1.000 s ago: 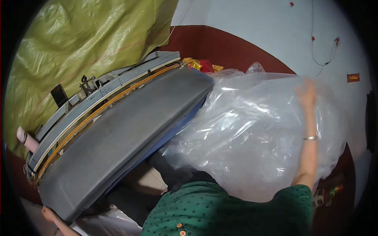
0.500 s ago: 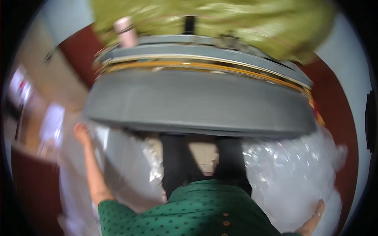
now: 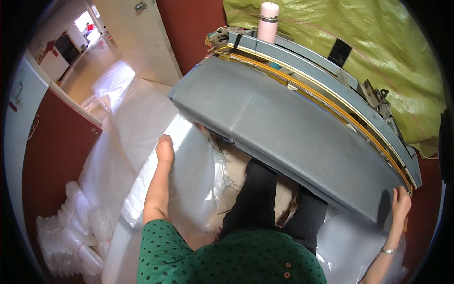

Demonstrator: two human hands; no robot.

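You sit in a green dotted shirt (image 3: 236, 258) and black trousers (image 3: 255, 194), arms spread wide over the work. On your left, your left hand (image 3: 164, 147) is curled narrow over a long fold of clear plastic (image 3: 134, 206); whether the fingers grip it, you cannot tell from here. A heap of clear bags (image 3: 85, 232) lies at lower left. On the other side, your right hand (image 3: 401, 201), a bracelet (image 3: 388, 251) at its wrist, has its fingers bent at the right end of the grey padded bench (image 3: 274, 123); its hold cannot be told either. The bench slants across in front of your knees, backed by an orange strip (image 3: 283, 74) and a metal rail (image 3: 283, 55). Beyond stand a pink flask (image 3: 268, 22) and a yellow-green sheet (image 3: 402, 61), with a pale door (image 3: 142, 33) at upper left
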